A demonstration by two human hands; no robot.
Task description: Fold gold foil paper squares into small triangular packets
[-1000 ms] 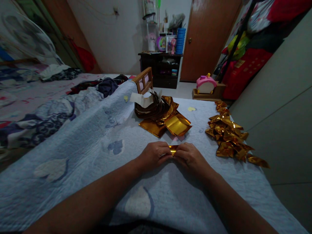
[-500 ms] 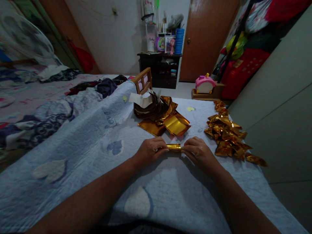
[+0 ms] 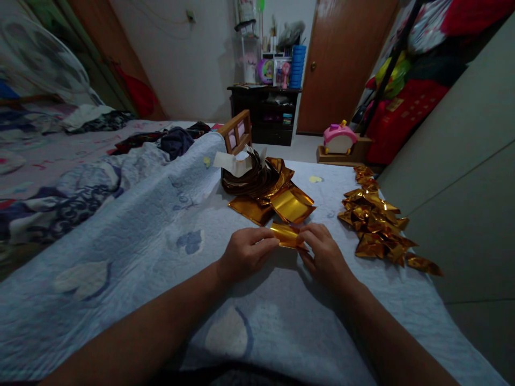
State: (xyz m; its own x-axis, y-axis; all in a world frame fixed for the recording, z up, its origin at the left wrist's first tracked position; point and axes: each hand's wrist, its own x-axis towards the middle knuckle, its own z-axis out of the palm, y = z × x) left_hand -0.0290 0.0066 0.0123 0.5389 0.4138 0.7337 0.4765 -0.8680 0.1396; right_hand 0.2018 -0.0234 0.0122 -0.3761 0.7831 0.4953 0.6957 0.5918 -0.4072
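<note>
Between my two hands is a sheet of gold foil paper (image 3: 285, 235), partly curled, its shiny side up. My left hand (image 3: 248, 251) pinches its left end between thumb and fingers. At the opposite end, my right hand (image 3: 322, 250) is closed on the paper, fingertips over its edge. Just beyond lies a fanned stack of gold foil paper (image 3: 253, 179), with loose square sheets (image 3: 293, 203) spread in front of it. To the right sits a pile of folded gold foil pieces (image 3: 370, 220).
A pale blue quilt (image 3: 161, 257) with heart patterns covers the surface under my hands. Rumpled bedding (image 3: 92, 182) lies at the left. Beyond the far edge stand a wooden chair back (image 3: 237, 134), a dark cabinet (image 3: 261, 118) and a pink toy case (image 3: 339, 138). A pale panel (image 3: 454, 177) rises at right.
The gold foil paper was a narrow roll and is now opened wider, showing more of its shiny face. My fingers have shifted slightly at both ends.
</note>
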